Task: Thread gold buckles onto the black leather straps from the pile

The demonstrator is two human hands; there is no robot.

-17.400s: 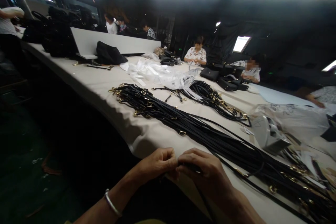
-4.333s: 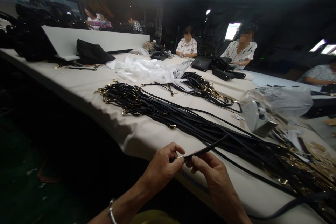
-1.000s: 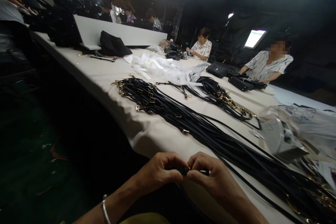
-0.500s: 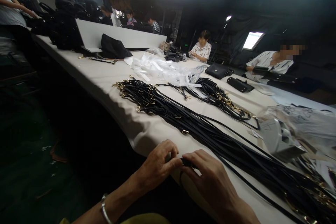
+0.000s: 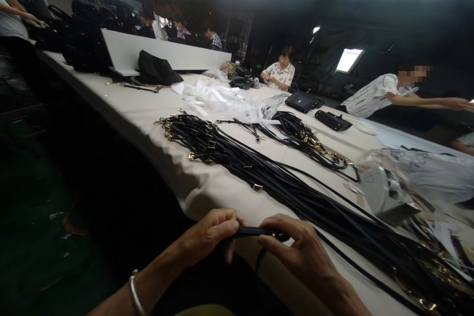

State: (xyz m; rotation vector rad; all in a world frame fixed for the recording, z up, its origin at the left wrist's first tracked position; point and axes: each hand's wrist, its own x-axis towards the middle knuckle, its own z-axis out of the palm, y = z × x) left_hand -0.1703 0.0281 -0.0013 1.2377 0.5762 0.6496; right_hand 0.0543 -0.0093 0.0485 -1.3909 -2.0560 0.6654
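Observation:
A narrow black strap (image 5: 252, 231) is stretched between my two hands at the table's near edge. My left hand (image 5: 213, 232) pinches its left end between thumb and fingers. My right hand (image 5: 299, 244) grips the other end, where a small gold-coloured metal piece shows by the fingertips. Part of the strap hangs below the right hand. Just beyond lies a long bundle of black straps (image 5: 296, 192) with gold buckles and clasps at its ends, running from the table's middle to the lower right.
Clear plastic wrapping (image 5: 229, 98) lies heaped behind the bundle, beside a second coil of straps (image 5: 296, 126). A white dispenser-like object (image 5: 383, 192) stands at right. Black bags (image 5: 301, 101) sit farther back. Co-workers are across the table; one person (image 5: 385, 94) reaches right.
My hands have moved apart, showing more of the strap between them. The co-worker at right has put out an arm toward the right. The view has shifted slightly.

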